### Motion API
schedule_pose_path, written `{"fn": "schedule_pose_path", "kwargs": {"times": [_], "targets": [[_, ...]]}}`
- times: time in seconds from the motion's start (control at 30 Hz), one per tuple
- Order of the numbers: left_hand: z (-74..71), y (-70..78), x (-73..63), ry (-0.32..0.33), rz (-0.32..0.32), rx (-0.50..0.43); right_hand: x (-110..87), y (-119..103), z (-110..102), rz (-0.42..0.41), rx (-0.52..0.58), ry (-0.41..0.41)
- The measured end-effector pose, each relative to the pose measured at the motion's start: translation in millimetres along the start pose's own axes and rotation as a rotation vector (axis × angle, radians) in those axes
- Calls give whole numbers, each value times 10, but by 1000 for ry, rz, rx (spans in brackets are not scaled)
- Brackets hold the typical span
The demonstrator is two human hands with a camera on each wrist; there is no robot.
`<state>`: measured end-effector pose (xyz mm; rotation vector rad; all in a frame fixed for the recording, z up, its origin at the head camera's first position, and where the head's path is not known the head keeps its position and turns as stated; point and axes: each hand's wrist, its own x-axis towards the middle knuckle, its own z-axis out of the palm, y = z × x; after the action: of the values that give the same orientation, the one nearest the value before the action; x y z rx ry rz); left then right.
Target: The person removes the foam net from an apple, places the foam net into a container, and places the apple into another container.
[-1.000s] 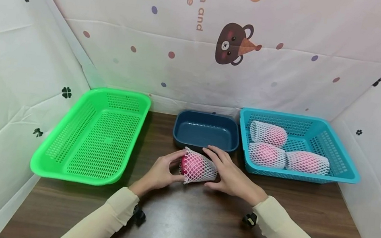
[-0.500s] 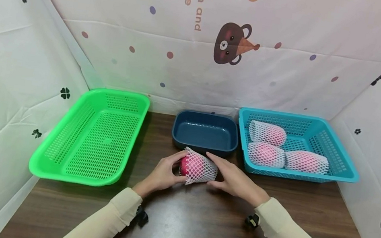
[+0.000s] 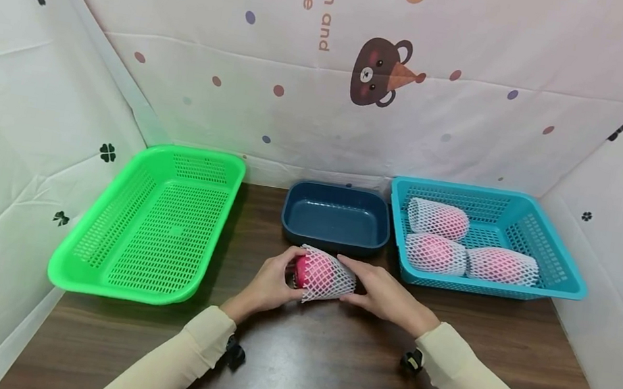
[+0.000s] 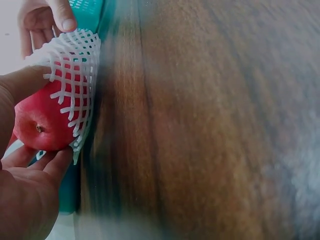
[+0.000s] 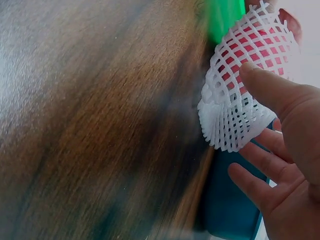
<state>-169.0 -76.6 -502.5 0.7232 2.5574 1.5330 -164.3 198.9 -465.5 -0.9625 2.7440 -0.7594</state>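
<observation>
A red apple (image 4: pixel 40 117) sits partly inside a white foam net sleeve (image 3: pixel 328 277), just above or on the table in front of the navy tray. Its bare stem end shows in the left wrist view. My left hand (image 3: pixel 265 284) holds the open rim, thumb on one side and fingers on the other. From the other end my right hand (image 3: pixel 387 297) grips the sleeve; its thumb (image 5: pixel 265 87) lies on the mesh and fingers support the far side. The left fingers are mostly hidden in the right wrist view.
A green basket (image 3: pixel 216 234) stands at left on the wooden table (image 3: pixel 287 370). The navy tray (image 3: pixel 335 241) is at the back middle. At right, a blue basket (image 3: pixel 561 269) holds three netted pink-red fruits (image 3: pixel 436 253). Patterned cloth walls (image 3: pixel 207 0) enclose the table.
My left hand has shifted slightly right onto the sleeve's rim. The right fingers have drawn in along the sleeve's far side. The sleeve and apple have barely moved.
</observation>
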Motion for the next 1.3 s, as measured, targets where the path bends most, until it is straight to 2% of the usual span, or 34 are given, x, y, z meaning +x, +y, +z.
{"fn": "schedule_pose_path", "kwargs": {"times": [0.13, 0.33, 0.57, 0.73, 1.3], "targets": [[-5, -5, 2, 5, 19, -6, 13, -6, -7, -3, -24, 11], [-28, -1, 2, -3, 13, -2, 42, -27, -3, -10, -86, 39], [-40, -25, 2, -2, -18, -1, 96, -70, -22, -60, -143, 103], [-62, -9, -12, 13, 1, -9, 118, -83, -58, -86, -181, 115], [-140, -69, -47, 34, 2, -37, 85, -127, -218, -113, -196, 148]]}}
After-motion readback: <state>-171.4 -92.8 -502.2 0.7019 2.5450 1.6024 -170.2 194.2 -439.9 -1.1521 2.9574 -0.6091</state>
